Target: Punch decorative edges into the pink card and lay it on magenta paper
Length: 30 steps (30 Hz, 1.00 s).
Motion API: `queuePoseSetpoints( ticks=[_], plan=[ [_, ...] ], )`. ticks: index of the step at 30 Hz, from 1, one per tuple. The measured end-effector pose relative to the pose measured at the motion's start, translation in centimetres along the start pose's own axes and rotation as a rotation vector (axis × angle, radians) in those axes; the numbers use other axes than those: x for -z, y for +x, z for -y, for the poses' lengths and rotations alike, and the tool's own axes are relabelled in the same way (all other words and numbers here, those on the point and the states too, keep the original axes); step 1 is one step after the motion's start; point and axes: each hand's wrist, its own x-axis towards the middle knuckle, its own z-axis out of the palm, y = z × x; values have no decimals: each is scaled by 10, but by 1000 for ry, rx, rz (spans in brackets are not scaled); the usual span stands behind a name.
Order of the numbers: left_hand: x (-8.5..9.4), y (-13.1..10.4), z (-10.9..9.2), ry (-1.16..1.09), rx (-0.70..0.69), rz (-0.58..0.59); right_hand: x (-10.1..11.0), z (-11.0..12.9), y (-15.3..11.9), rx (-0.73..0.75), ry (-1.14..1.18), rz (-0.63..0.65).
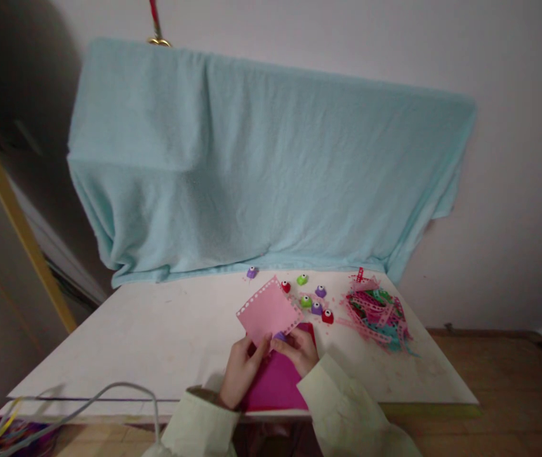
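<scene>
While the left hand (243,367) pinches pink paper (268,312), the right hand (302,350) grips a purple punch (280,336).

Pale blue cloth (271,165), creased, draped behind white surface (132,343), top edge sloping down to the right. Red strap (155,16) above cloth's upper left, gold-coloured piece (159,42) at strap's lower end. Plain light wall (513,158) behind. Yellow-brown post (18,219) slanting at far left. Whitish cable (123,384) arching near front left edge. Multicoloured bundle (18,438) bottom left, too blurred to identify. Wooden floor (456,358) lower right.
</scene>
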Motion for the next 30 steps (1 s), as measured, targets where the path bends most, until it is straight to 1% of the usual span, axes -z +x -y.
queuePoseSetpoints(
  ticks=[6, 10, 15, 23, 26, 30],
  plan=[
    [1, 0, -2, -9, -14, -2, 0, 0, 0, 7, 5, 17],
    [2, 0, -4, -6, -6, -14, 1, -5, 3, 14, 3, 4],
    [3, 0, -2, 4, 14, -13, 5, -11, 6, -18, -5, 33],
    [3, 1, 1, 16, 29, -29, 5, -14, 6, -2, -29, 54],
    [3, 3, 4, 13, 28, -45, 5, -18, 7, 23, -59, 45],
    [4, 4, 5, 12, 31, -66, 5, -21, 7, 16, -79, 35]
  ],
)
